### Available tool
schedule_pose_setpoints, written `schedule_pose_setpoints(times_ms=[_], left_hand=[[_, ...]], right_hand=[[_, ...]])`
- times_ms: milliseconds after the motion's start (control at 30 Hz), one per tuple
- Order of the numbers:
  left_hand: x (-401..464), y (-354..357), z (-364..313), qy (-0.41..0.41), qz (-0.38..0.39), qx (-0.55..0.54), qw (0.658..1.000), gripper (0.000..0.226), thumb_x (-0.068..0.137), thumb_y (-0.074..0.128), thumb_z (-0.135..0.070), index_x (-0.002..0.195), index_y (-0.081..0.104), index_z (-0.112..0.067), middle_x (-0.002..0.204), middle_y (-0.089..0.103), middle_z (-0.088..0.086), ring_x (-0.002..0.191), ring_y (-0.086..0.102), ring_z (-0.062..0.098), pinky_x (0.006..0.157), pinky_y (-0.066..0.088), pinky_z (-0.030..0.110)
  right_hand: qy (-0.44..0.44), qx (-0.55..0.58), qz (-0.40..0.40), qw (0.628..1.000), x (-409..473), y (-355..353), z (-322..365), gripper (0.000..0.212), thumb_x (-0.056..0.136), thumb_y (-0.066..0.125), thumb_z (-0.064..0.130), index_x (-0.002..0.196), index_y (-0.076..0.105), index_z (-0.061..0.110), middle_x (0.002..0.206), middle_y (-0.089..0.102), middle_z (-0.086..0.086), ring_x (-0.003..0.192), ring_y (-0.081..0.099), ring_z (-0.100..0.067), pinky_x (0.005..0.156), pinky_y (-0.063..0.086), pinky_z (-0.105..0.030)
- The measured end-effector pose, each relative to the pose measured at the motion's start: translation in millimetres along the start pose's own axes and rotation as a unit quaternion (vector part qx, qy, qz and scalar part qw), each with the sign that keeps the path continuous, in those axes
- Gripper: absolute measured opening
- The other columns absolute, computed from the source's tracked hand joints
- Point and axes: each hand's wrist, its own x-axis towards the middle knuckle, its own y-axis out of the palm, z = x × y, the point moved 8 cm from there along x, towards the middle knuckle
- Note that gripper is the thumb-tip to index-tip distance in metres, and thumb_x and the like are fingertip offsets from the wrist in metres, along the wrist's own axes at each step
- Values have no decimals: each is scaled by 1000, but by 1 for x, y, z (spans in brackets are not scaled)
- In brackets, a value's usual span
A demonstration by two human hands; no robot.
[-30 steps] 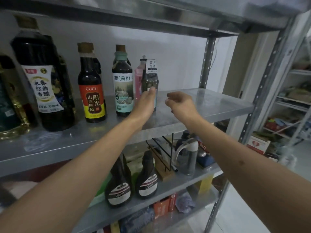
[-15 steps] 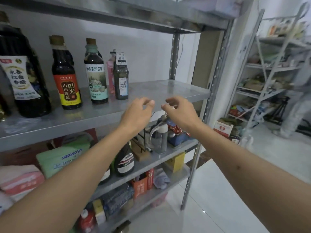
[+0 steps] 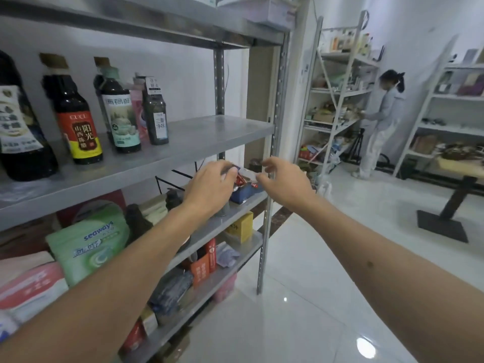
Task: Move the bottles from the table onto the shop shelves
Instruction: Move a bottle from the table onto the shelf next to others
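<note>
Left hand: left hand (image 3: pixel 209 188) is held in front of the shelf unit, below the front edge of the middle shelf; fingers loosely curled, grip empty.
Right hand: right hand (image 3: pixel 284 183) is level with the left one and just beside it, apart from it; fingers relaxed and slightly bent, grip empty.
Middle shelf: grey metal shelf (image 3: pixel 209 138) carries the bottles on its left half — its right half is bare metal.
Small bottle: small dark bottle (image 3: pixel 155 111) with a white neck tag stands upright, rightmost in the row, well above and left of both hands.
Neighbouring bottles: green-label bottle (image 3: pixel 119 111) stands just left of the small bottle, with a pink bottle (image 3: pixel 137 111) between and behind them; red-label bottle (image 3: pixel 76 119) comes next on the left; large dark bottle (image 3: pixel 19 127) stands at the far left edge of view.
Lower shelves: green tissue pack (image 3: pixel 89 247), yellow box (image 3: pixel 241 226) and orange box (image 3: pixel 201 267) lie on the lower levels — a blue container (image 3: pixel 245 193) sits just behind the hands.
Background: a person in light clothing (image 3: pixel 379 124) stands at a white rack (image 3: pixel 337 93) on the far right; a bench (image 3: pixel 461 166) on a black pedestal stands at the right edge.
</note>
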Motion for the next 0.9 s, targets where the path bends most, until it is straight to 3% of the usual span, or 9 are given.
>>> schedule_pose_setpoints(times_ms=[200, 367, 533, 633, 900], left_hand=[[-59, 10, -17, 33, 47, -23, 998, 33, 105, 42, -42, 129, 61, -28, 127, 63, -3, 117, 57, 20, 97, 49, 43], [-106, 26, -52, 56, 95, -37, 993, 41, 103, 40, -45, 134, 59, -26, 135, 62, -1, 123, 56, 23, 101, 48, 49], [-158, 39, -97, 77, 111, -42, 990, 41, 105, 41, -42, 138, 57, -23, 139, 60, 1, 127, 54, 23, 102, 45, 40], [-194, 48, -124, 88, 130, -53, 986, 43, 105, 41, -43, 140, 55, -23, 139, 59, 0, 127, 53, 21, 104, 46, 43], [-294, 75, -171, 104, 182, -33, 977, 53, 99, 35, -60, 140, 53, -30, 143, 55, -3, 130, 50, 22, 105, 45, 50]], right_hand=[[57, -29, -2, 998, -82, -15, -9, 39, 95, 57, 38, 130, 61, 22, 123, 70, 0, 112, 65, -24, 95, 53, -44], [97, -74, -13, 992, -144, -50, -27, 41, 96, 56, 36, 134, 59, 23, 127, 69, 1, 116, 62, -26, 97, 51, -40], [118, -96, -35, 988, -207, -90, -49, 38, 96, 55, 34, 131, 61, 19, 125, 68, -2, 115, 62, -27, 94, 52, -40], [129, -121, -31, 984, -250, -111, -62, 42, 97, 56, 34, 135, 59, 18, 131, 65, -3, 120, 59, -26, 97, 50, -39], [180, -179, -33, 967, -363, -154, -92, 52, 97, 52, 53, 137, 58, 22, 140, 60, -1, 125, 55, -24, 101, 46, -42]])
